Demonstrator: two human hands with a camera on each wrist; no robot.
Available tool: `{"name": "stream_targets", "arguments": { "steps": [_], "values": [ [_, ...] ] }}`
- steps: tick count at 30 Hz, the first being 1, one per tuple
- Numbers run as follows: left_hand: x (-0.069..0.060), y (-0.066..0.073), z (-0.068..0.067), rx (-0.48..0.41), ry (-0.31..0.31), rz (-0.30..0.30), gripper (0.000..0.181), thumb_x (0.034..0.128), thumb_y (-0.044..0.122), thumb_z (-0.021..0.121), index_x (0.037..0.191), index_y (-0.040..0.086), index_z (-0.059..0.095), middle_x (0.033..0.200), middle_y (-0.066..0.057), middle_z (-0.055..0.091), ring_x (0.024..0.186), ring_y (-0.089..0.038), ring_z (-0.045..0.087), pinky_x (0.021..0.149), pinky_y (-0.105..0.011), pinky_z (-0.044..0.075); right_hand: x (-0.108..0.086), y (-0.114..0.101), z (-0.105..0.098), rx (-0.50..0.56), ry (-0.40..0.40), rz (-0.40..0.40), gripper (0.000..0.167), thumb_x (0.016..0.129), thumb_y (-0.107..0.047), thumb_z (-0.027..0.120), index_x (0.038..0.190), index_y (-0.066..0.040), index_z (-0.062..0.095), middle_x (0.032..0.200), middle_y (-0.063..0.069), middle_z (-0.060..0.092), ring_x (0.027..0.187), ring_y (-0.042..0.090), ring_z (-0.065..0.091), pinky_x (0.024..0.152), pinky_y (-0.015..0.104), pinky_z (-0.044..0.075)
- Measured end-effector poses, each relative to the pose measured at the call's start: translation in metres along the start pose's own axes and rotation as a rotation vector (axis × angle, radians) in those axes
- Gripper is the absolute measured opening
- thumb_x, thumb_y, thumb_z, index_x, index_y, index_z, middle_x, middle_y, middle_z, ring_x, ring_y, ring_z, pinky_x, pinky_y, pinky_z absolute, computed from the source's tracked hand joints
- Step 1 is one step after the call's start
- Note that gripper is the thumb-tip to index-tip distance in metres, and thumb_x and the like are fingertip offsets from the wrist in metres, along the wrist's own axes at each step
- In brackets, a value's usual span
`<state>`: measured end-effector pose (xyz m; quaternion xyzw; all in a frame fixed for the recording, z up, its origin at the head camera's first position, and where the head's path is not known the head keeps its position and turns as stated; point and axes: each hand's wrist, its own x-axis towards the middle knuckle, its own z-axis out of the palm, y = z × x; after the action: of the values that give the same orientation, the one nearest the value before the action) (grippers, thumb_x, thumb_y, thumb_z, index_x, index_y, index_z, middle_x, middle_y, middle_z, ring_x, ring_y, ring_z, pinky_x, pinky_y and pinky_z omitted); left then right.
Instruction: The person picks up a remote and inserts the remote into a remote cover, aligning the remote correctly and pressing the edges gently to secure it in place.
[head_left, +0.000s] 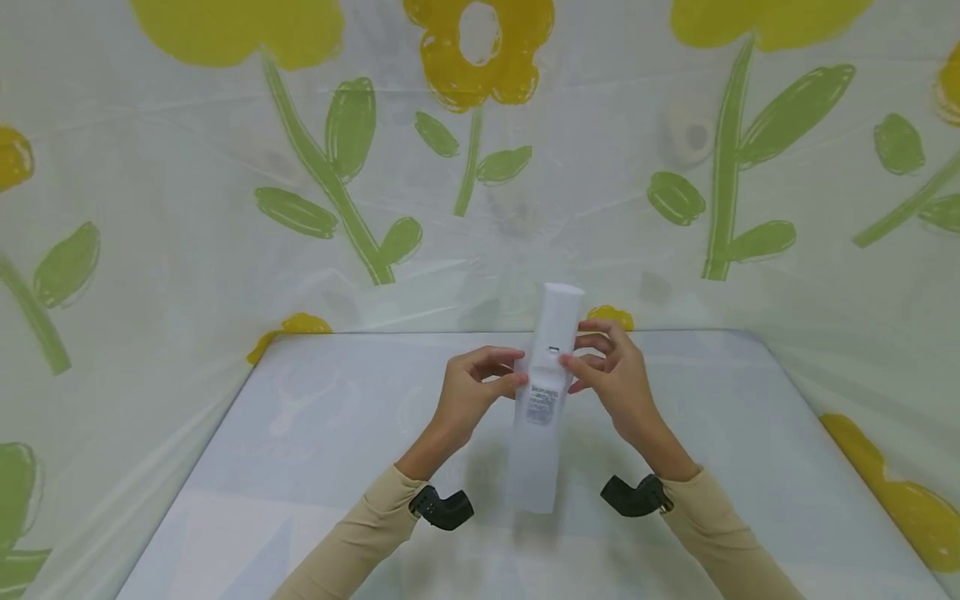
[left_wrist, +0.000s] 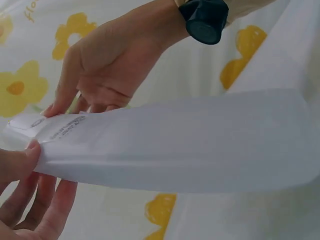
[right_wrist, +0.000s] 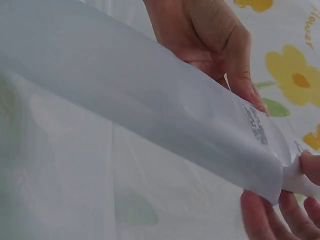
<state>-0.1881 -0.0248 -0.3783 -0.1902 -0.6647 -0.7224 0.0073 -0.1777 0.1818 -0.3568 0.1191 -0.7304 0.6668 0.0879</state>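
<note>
Two hands share the load: your left hand [head_left: 471, 393] pinches the left edge of a translucent white sleeve [head_left: 534, 475], while your right hand [head_left: 621, 379] pinches the right side of a white device [head_left: 561, 321] jutting from the sleeve's far end. You hold both above the middle of the pale desk [head_left: 315, 442]. Small print [head_left: 542, 404] shows beside your left thumb; a flowered sheet [head_left: 577, 217] hangs beyond the desk's far edge.
</note>
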Motion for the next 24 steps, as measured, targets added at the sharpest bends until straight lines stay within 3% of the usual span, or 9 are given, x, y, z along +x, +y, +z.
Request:
{"name": "stream_targets", "arguments": {
  "steps": [5,13,24],
  "values": [
    [0.0003,-0.0021,0.0002,-0.032,0.022,0.005,0.023,0.0808,0.003,0.073,0.102,-0.003,0.07,0.094,-0.015,0.067,0.081,-0.023,0.064,0.068,-0.04,0.058,0.0019,0.0026,0.0023,-0.054,0.016,-0.038,0.048,0.088,-0.01,0.067,0.129,-0.003,0.044,0.102,0.012,0.063,0.092,0.017,0.06,0.077,0.023,0.052],
    [0.0016,-0.0005,-0.0012,-0.071,0.035,0.024,0.021,0.0806,0.002,0.073,0.099,-0.007,0.07,0.093,-0.016,0.069,0.078,-0.023,0.065,0.064,-0.04,0.058,0.0057,0.0007,0.0039,-0.072,0.017,-0.068,0.058,0.088,-0.008,0.067,0.14,-0.011,0.041,0.096,0.009,0.064,0.081,0.018,0.057,0.07,0.021,0.049],
    [0.0027,-0.0005,0.0017,-0.086,0.077,0.027,0.019,0.0787,-0.001,0.074,0.097,-0.008,0.07,0.093,-0.014,0.07,0.077,-0.023,0.066,0.062,-0.04,0.058,0.0064,0.0025,0.0057,-0.072,-0.016,-0.103,0.058,0.088,-0.004,0.065,0.141,-0.01,0.041,0.094,0.009,0.063,0.083,0.017,0.056,0.07,0.022,0.05]
  ]
}}
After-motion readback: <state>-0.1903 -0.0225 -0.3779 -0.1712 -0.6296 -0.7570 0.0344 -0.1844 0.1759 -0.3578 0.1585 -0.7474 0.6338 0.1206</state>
